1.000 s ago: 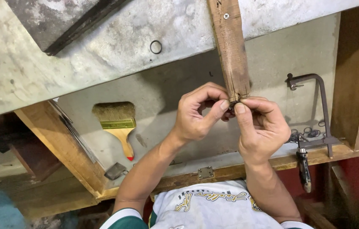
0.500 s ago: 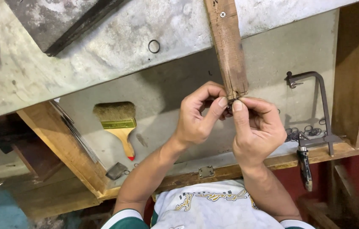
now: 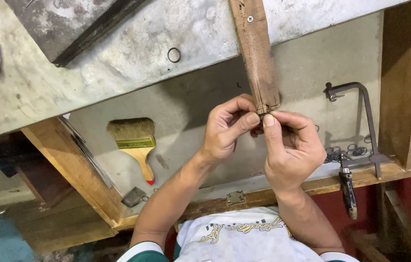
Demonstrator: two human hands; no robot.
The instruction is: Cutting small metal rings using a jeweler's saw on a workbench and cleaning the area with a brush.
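Fingertips of the left hand (image 3: 225, 131) and right hand (image 3: 292, 150) are pinching together on a tiny dark piece (image 3: 261, 120), mostly hidden between thumbs and forefingers (its shape is too small to tell). It is sitting just under the worn end of the wooden bench peg (image 3: 256, 58), touching or nearly so. It is probably light, stiff and easy to drop, best gripped by its edges. Farther off, a brush (image 3: 135, 143) and saw frame (image 3: 355, 126) are lying in the tray (image 3: 312, 63).
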